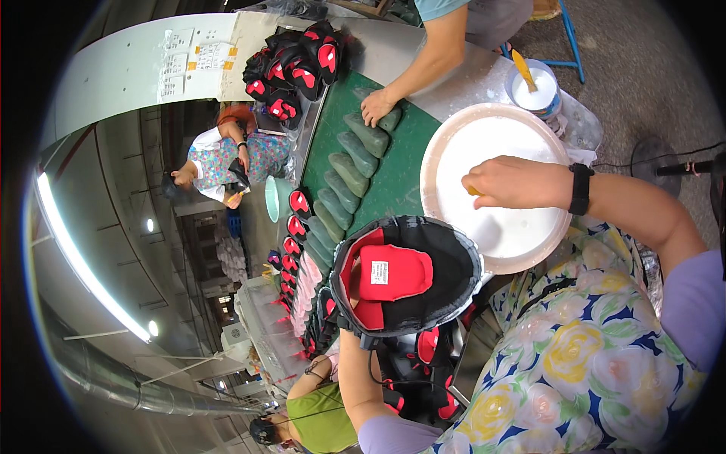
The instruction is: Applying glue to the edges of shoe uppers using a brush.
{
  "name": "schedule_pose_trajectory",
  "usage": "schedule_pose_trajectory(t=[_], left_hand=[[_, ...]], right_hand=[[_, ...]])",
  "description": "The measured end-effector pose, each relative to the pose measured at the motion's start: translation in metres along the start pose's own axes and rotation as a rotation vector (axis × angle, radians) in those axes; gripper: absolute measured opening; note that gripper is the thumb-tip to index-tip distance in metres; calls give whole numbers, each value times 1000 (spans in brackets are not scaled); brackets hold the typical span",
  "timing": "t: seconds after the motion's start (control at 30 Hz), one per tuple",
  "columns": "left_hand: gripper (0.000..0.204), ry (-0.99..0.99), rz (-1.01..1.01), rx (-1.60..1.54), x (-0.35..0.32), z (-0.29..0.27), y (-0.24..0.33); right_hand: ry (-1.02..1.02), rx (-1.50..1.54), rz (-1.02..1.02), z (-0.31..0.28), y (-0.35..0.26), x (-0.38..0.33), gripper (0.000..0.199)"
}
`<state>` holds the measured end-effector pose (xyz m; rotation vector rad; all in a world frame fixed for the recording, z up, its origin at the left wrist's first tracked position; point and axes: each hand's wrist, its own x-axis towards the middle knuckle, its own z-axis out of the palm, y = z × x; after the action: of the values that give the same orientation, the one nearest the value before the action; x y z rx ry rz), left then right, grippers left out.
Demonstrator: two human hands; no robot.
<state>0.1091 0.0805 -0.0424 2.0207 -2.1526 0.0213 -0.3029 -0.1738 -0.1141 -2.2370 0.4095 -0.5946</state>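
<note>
My left hand (354,281) holds up a black shoe upper (457,280) with a red lining and a white label. The upper hides most of that hand, and its opening faces up. My right hand (514,181) is closed around a yellow brush handle (475,191) above a wide, pale basin (432,175) of white liquid. Whether the bristles touch the liquid is hard to see. The shoe upper is beside the basin's lower left rim.
Foot-shaped grey-green pieces (349,174) line a green belt (404,170), where a co-worker's hand (376,106) touches one. More red-and-black uppers (291,64) are piled beyond. A bucket (556,104) with white liquid and a yellow brush (523,72) stands behind the basin.
</note>
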Motion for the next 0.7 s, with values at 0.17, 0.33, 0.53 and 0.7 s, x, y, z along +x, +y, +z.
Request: schedule_pose_trajectory(t=[0.17, 0.33, 0.53, 0.7], left_hand=[[62, -25, 16, 42, 9, -8, -22], [62, -41, 112, 65, 26, 19, -27], [62, -12, 182, 115, 24, 18, -56], [63, -56, 181, 152, -11, -2, -75]], right_hand=[[134, 77, 31, -40, -22, -4, 24], [441, 480, -229, -44, -49, 21, 27], [238, 274, -231, -43, -35, 12, 20], [344, 314, -192, -54, -48, 6, 19]])
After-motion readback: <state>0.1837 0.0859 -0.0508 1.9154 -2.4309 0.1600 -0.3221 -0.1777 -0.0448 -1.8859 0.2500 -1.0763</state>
